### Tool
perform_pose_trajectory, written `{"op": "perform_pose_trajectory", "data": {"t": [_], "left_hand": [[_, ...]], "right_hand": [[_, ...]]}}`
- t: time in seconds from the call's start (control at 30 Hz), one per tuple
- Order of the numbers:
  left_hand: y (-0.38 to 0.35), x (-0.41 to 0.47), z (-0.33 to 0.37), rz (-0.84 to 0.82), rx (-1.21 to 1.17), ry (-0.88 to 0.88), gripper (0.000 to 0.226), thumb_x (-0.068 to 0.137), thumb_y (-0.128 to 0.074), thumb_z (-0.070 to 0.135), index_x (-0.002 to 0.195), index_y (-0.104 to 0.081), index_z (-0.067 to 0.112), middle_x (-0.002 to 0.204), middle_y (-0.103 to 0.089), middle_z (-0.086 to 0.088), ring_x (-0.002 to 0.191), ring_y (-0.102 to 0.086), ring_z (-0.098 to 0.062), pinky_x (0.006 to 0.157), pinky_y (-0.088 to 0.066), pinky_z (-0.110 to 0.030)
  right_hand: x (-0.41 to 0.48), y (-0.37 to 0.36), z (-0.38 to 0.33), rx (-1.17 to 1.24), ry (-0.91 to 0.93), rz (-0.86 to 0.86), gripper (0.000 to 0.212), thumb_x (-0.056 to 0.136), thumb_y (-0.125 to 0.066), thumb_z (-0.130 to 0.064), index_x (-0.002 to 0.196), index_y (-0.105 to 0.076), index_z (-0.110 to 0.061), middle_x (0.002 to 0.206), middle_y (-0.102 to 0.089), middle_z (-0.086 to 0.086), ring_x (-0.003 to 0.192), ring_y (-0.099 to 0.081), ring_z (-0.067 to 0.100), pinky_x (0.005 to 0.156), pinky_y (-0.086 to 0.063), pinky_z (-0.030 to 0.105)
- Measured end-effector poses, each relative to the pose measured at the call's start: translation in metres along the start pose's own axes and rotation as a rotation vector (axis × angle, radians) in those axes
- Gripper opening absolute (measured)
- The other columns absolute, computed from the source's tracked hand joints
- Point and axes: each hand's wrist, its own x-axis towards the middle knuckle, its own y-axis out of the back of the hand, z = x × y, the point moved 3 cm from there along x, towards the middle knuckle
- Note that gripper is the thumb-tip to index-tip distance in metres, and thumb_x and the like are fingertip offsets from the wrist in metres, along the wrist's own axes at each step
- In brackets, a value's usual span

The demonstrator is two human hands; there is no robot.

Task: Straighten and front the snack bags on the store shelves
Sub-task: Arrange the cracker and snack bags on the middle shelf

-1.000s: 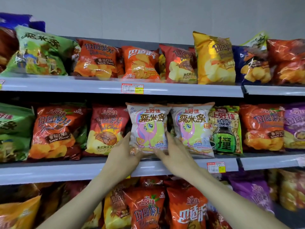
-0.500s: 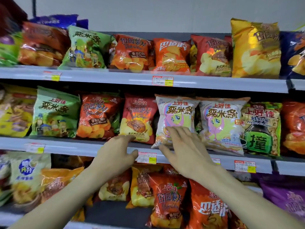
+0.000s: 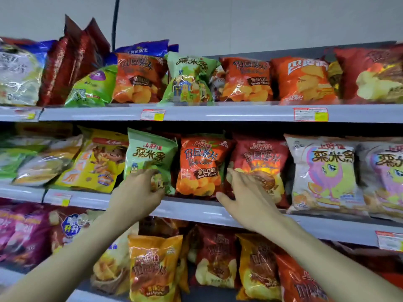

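Both bare forearms reach up and forward. The left hand (image 3: 139, 190) curls, fingers bent inward. The right hand (image 3: 246, 192) lies flatter, fingers extended and together, thumb spread out to the side.

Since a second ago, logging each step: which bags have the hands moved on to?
Both hands let go of the white pony bag and shifted left along the middle shelf. The left hand now touches the green bag, the right hand the dark red bag. The bags stayed put.
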Motion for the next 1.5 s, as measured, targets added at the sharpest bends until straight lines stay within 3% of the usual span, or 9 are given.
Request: {"op": "perform_pose_trajectory", "data": {"t": [0.13,0.3,0.43,0.63,0.73,0.93,1.23,1.37,1.5], "left_hand": [[0.001,0.037,-0.061,0.092,-0.125,0.088,0.084,0.090,-0.076,0.041,0.159,-0.037,0.014,0.147,-0.049,-0.016,0.134,-0.047,-0.041,0.103,-0.047,-0.051],[-0.019,0.081,-0.101,-0.027,-0.492,0.241,0.129,0.066,-0.087,0.072,0.160,-0.025,0.010,0.152,-0.052,-0.015,0.133,-0.055,-0.040,0.104,-0.051,-0.052],[-0.043,0.099,-0.113,-0.063,-0.791,0.307,0.140,0.058,-0.095,0.069,0.162,-0.020,0.015,0.140,-0.062,-0.005,0.124,-0.063,-0.033,0.101,-0.053,-0.048],[-0.073,0.122,-0.126,-0.104,-1.011,0.139,0.097,0.052,-0.102,0.061,0.132,-0.064,0.024,0.115,-0.079,0.007,0.104,-0.077,-0.015,0.096,-0.061,-0.047],[-0.069,0.118,-0.121,-0.084,-1.013,0.055,0.067,0.061,-0.103,0.044,0.117,-0.071,0.025,0.107,-0.081,0.008,0.098,-0.078,-0.014,0.093,-0.062,-0.044],[-0.059,0.079,-0.112,0.236,-1.023,0.020,0.071,0.065,-0.101,0.022,0.124,-0.063,0.022,0.107,-0.076,0.013,0.091,-0.071,0.003,0.067,-0.055,-0.011],[-0.008,0.037,-0.136,0.657,-1.205,0.007,0.076,0.063,-0.092,0.027,0.130,-0.061,0.008,0.109,-0.071,0.016,0.099,-0.068,0.008,0.080,-0.056,-0.011],[0.003,0.025,-0.163,0.681,-1.251,0.052,0.075,0.066,-0.093,0.025,0.131,-0.062,0.005,0.118,-0.072,-0.002,0.102,-0.071,-0.007,0.081,-0.061,-0.017],[0.010,0.015,-0.182,0.617,-1.266,0.088,0.071,0.063,-0.092,0.030,0.125,-0.066,0.009,0.111,-0.076,-0.002,0.092,-0.075,-0.009,0.074,-0.065,-0.024]], "right_hand": [[0.032,-0.023,-0.027,0.221,-0.070,0.052,0.095,0.102,-0.055,-0.056,0.167,0.005,-0.023,0.174,-0.013,-0.001,0.158,-0.020,0.022,0.124,-0.025,0.037],[0.063,-0.052,-0.034,0.448,-0.273,0.094,0.114,0.091,-0.071,-0.057,0.166,0.008,-0.021,0.171,-0.020,0.002,0.156,-0.025,0.025,0.125,-0.026,0.043],[0.079,-0.063,-0.029,0.598,-0.423,0.110,0.124,0.078,-0.079,-0.066,0.164,-0.003,-0.021,0.162,-0.039,0.001,0.147,-0.042,0.027,0.115,-0.037,0.039],[0.093,-0.074,-0.017,0.770,-0.532,0.063,0.145,0.055,-0.092,-0.070,0.165,-0.007,-0.026,0.154,-0.050,-0.007,0.138,-0.051,0.021,0.118,-0.040,0.040],[0.095,-0.076,-0.013,0.784,-0.537,0.003,0.133,0.059,-0.098,-0.055,0.162,-0.018,-0.024,0.141,-0.058,-0.013,0.131,-0.057,0.018,0.114,-0.041,0.035],[0.090,-0.073,-0.009,0.803,-0.475,0.028,0.110,0.059,-0.102,-0.029,0.147,-0.037,-0.021,0.120,-0.070,-0.008,0.110,-0.069,0.013,0.102,-0.052,0.035],[0.089,-0.075,-0.031,0.797,-0.371,0.021,0.113,0.068,-0.098,-0.025,0.158,-0.029,-0.021,0.138,-0.056,-0.005,0.124,-0.052,0.009,0.103,-0.043,0.027],[0.104,-0.092,-0.068,0.767,-0.330,-0.023,0.111,0.072,-0.097,-0.031,0.158,-0.026,-0.026,0.123,-0.060,-0.012,0.107,-0.058,-0.003,0.100,-0.044,0.028],[0.119,-0.114,-0.101,0.759,-0.316,-0.036,0.109,0.074,-0.094,-0.039,0.157,-0.023,-0.029,0.132,-0.060,-0.011,0.117,-0.057,0.012,0.102,-0.041,0.032]]}}
